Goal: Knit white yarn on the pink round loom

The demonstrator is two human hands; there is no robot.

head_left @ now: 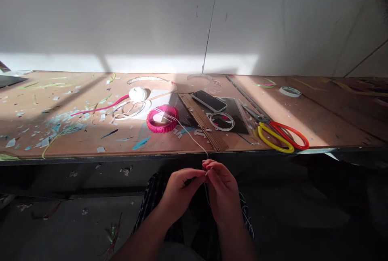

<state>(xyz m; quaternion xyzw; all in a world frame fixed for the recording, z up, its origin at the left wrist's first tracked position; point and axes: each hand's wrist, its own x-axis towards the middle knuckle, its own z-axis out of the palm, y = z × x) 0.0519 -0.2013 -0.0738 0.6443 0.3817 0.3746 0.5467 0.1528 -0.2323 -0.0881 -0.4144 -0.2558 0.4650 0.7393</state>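
Two bare hands meet just off the near edge of a littered work surface, fingertips drawn together over a white cord. The left hand has its grip closed, thumb and forefinger pinching at the cord; the right hand, close against it, also has its grip pressed together, pinching at the same spot, though the exact hold of each fingertip is too small to tell. From there the cord runs far and to the left, its long line slanting up over the edge to a pink ring, where pale strands cross the opening. The ring lies on the surface, far and left of both grips and well apart from them, with the left hand the nearer of the two; a thinner length of cord hangs below the fingers. To the right of the ring, a ribbed brown strip slants from far left to near right, with a phone and a white ring just beside it. Scissors with yellow and red handles lie farther right, near the edge, while a white ball sits far left of the pink ring
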